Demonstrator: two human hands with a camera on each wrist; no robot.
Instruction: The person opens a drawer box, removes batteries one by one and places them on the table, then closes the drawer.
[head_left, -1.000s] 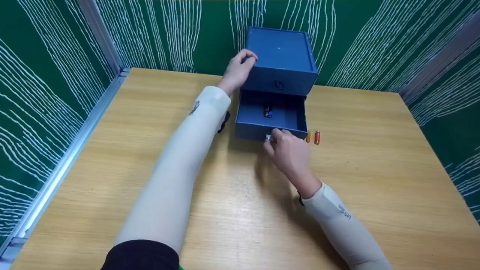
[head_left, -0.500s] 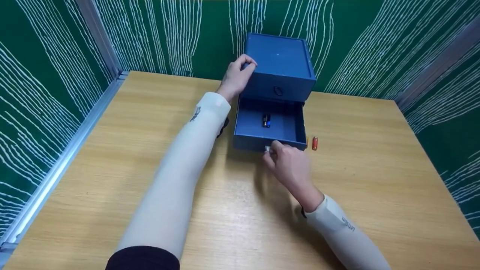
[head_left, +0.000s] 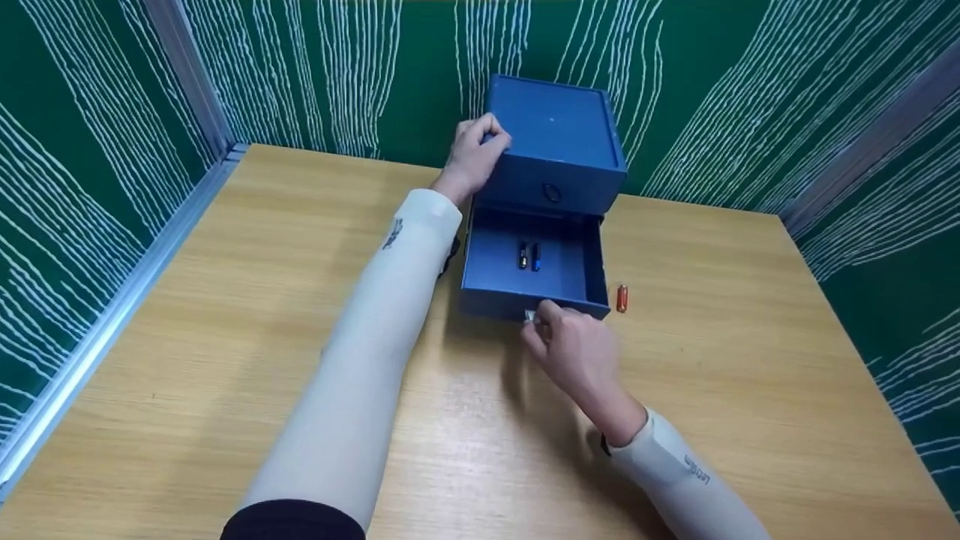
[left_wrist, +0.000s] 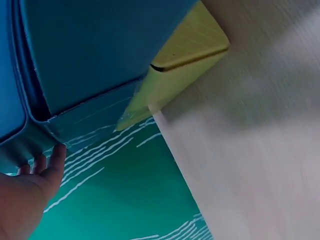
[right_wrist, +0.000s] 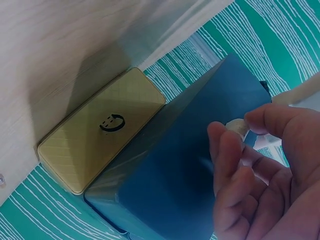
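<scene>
A blue drawer unit (head_left: 555, 120) stands at the back of the table. Its blue drawer (head_left: 562, 274) is pulled out toward me. My left hand (head_left: 472, 154) grips the unit's upper left edge; in the left wrist view its fingers (left_wrist: 56, 159) lie against the unit's side. With thumb and finger my right hand (head_left: 577, 349) pinches a small pale pull tab (right_wrist: 237, 127) on the drawer's front. Inside the drawer lie a dark battery (head_left: 523, 256) and a blue battery (head_left: 536, 257), side by side. A red battery (head_left: 622, 298) rests on the table just right of the drawer.
Below the blue drawer sits a yellow drawer (right_wrist: 100, 132) with a black loop, pushed in. Another loop pull (head_left: 551, 193) hangs on the unit's upper front. Green walls (head_left: 420, 82) with white streaks enclose the wooden table (head_left: 720, 360).
The right hand has drawn the drawer farther out toward me. The two batteries inside now show apart from each other. A yellow item beside the red battery has dropped behind the drawer's corner.
</scene>
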